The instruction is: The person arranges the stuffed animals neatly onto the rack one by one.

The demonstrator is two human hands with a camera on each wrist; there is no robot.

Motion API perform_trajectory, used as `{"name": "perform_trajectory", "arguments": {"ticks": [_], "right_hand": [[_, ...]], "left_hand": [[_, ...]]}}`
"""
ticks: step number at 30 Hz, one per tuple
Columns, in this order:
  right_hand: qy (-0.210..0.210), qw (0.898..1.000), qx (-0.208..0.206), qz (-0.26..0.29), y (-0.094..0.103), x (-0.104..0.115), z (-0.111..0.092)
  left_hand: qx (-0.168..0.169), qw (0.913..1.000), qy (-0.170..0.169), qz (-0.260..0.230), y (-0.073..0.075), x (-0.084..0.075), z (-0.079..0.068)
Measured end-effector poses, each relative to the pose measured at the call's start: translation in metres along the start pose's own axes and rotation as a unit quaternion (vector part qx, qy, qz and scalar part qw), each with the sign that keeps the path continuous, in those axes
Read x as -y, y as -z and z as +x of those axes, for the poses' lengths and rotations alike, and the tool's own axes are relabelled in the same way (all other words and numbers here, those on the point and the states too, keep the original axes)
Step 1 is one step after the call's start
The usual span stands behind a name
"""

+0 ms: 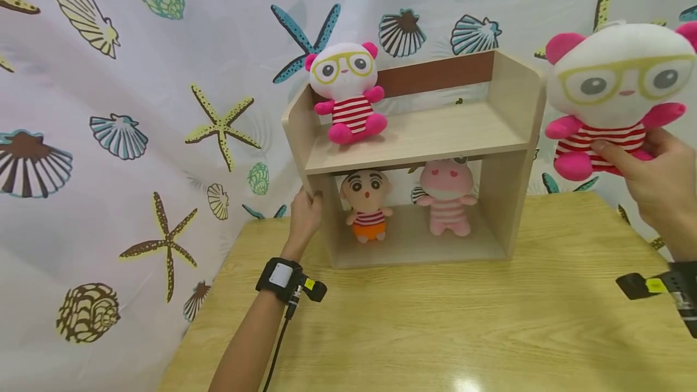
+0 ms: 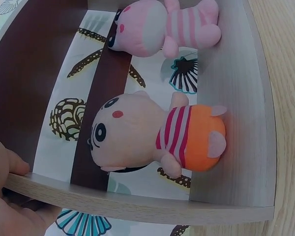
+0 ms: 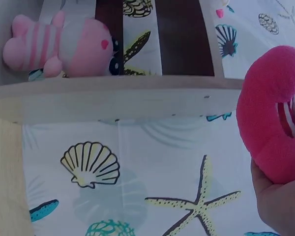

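Note:
In the head view my right hand point(image 1: 667, 177) holds a plush panda point(image 1: 615, 101) with yellow glasses and a red-striped body, up beside the shelf's right end. The thumb lies across its belly. In the right wrist view only the pink underside of this panda point(image 3: 265, 118) shows. My left hand point(image 1: 306, 216) grips the left side panel of a small two-tier wooden shelf point(image 1: 435, 132), thumb and fingers on either face of the board. A matching panda point(image 1: 351, 95) sits at the left end of the upper tier, above that hand.
On the lower tier are a boy doll point(image 1: 367, 204) in orange shorts, at left, and a pink striped plush animal point(image 1: 446, 195), at right. The shelf stands on a wood-grain table point(image 1: 425, 325) against a shell-patterned curtain point(image 1: 147, 168). A cable point(image 1: 278, 349) trails from my left wrist.

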State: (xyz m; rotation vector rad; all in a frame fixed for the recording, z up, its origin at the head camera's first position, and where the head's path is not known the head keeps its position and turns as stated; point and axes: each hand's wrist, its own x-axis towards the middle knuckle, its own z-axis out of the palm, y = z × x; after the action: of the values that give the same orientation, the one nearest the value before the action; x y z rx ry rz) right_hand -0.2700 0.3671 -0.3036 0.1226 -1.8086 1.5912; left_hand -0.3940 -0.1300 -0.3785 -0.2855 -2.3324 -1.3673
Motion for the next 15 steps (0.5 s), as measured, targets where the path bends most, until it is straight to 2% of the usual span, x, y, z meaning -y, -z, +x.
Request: {"name": "perform_trajectory", "arguments": {"ticks": [2, 7, 9, 12, 15], "right_hand": [[0.009, 0.998, 0.007, 0.062, -0.007, 0.009, -0.001], [0.024, 0.993, 0.036, 0.112, -0.028, 0.029, -0.004], [0.022, 0.992, 0.04, 0.114, -0.037, 0.034, -0.005], [0.018, 0.988, 0.045, 0.148, -0.052, 0.038, -0.006], [0.026, 0.991, 0.044, 0.127, -0.068, 0.039, -0.007]], "left_hand": [[0.001, 1.0, -0.003, 0.002, 0.0, -0.002, 0.001], [-0.004, 1.0, -0.002, 0.008, 0.002, -0.003, 0.001], [-0.007, 0.9999, -0.002, 0.012, 0.002, -0.002, 0.001], [-0.008, 0.9999, -0.003, 0.01, 0.001, -0.001, 0.001], [-0.006, 1.0, -0.005, 0.004, -0.001, 0.0, 0.001]]}}
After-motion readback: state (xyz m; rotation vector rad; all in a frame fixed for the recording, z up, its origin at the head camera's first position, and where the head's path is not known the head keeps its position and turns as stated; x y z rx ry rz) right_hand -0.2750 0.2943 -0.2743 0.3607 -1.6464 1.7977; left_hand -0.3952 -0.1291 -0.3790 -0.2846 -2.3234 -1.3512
